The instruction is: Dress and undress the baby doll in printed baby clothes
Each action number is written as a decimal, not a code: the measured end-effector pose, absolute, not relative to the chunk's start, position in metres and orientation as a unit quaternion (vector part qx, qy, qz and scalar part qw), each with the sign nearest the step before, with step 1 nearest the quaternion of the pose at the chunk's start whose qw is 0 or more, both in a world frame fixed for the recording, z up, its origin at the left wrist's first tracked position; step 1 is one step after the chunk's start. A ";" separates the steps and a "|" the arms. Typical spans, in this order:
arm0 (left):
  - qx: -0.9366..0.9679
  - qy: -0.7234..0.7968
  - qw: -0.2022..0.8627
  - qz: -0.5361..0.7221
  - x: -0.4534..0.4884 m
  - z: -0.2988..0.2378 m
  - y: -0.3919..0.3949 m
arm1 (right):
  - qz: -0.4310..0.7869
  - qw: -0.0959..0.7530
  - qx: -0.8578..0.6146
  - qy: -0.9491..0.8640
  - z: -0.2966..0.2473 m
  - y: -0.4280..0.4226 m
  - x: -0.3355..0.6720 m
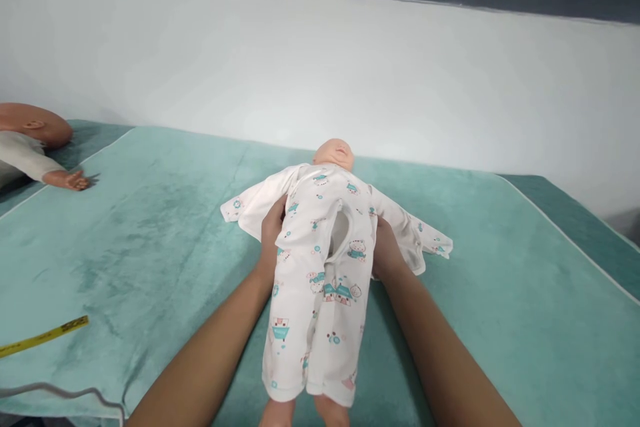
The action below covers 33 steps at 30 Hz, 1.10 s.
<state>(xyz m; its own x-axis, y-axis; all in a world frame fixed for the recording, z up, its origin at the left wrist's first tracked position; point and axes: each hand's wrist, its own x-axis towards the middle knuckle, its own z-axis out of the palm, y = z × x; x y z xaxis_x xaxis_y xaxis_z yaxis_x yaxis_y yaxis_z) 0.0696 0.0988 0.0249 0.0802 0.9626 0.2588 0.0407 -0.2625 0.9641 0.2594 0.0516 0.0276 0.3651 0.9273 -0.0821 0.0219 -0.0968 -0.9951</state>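
Note:
A baby doll (334, 152) lies on its back on a teal mat (150, 227), head away from me. It wears a white printed romper (320, 267) with the front partly open at the belly. My left hand (271, 230) grips the doll's left flank, fingers tucked under the fabric. My right hand (384, 247) holds the other flank, fingers hidden beneath the body. The romper's sleeves spread out flat to both sides. The doll's bare feet show at the bottom edge.
A second doll (35, 140) in a beige garment lies at the far left on a darker mat. A yellow tape measure (45, 335) rests at the mat's left front. A grey cable (65, 392) runs along the lower left. A white wall stands behind.

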 end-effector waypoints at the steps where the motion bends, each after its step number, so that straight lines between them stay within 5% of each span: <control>1: 0.596 0.427 0.417 0.537 0.069 0.024 0.100 | 0.422 0.563 -0.608 -0.367 0.027 0.052 0.259; 7: 0.556 0.482 0.404 0.544 0.064 0.012 0.114 | 0.425 0.591 -0.589 -0.351 0.027 0.053 0.256; 11: 0.542 0.504 0.422 0.524 0.061 0.009 0.122 | 0.280 0.560 -0.665 -0.407 0.024 0.051 0.262; 18: 0.684 0.464 0.224 0.517 0.058 0.033 0.147 | 0.052 0.535 -0.675 -0.505 0.039 0.070 0.290; 27: 0.767 0.403 0.343 0.363 0.052 0.048 0.189 | 0.285 0.480 -0.620 -0.551 0.051 0.110 0.301; 33: 0.744 0.437 0.359 0.356 0.057 0.045 0.194 | 0.276 0.456 -0.651 -0.541 0.048 0.113 0.305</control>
